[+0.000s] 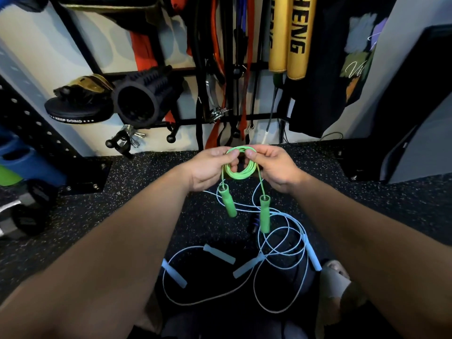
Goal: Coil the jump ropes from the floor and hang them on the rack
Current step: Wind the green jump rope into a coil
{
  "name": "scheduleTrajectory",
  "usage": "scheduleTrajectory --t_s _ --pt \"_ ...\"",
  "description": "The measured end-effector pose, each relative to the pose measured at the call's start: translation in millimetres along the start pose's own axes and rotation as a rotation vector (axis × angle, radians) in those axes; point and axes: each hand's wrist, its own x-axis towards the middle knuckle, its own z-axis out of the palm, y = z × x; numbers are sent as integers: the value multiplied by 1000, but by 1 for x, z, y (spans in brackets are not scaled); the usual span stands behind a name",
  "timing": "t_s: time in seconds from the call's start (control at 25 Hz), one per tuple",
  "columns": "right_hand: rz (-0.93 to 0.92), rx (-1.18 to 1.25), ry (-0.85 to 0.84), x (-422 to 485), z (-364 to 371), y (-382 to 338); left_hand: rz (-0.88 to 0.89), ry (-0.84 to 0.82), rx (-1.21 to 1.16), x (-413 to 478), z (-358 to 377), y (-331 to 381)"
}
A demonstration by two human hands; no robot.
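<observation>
A green jump rope [241,172] is wound into a small coil that I hold up in front of me. My left hand [210,167] pinches the coil's left side and my right hand [274,167] pinches its right side. Its two green handles [264,214] dangle below the coil. Light blue jump ropes [281,243] lie tangled on the dark speckled floor under my arms, with several pale blue handles [174,274] spread around. The black wall rack [186,122] stands ahead, with straps and bands hanging on it.
A black foam roller [144,99] and a round pad [78,111] sit on the rack's left pegs. Gold pads [288,35] and a black shirt [342,64] hang at the right. A black perforated post [36,123] and dumbbells [24,214] stand left. My sandalled foot [335,280] is lower right.
</observation>
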Motion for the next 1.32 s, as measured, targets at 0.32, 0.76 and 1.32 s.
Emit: scheduleTrajectory --t_s 0.32,0.76,1.32 --pt "-21 -80 163 80 -26 39 36 193 37 85 -27 -25" --pt "-50 -288 323 185 -53 94 155 510 193 198 -59 -63" --pt "-111 -374 458 269 -76 150 95 575 115 305 -105 -99"
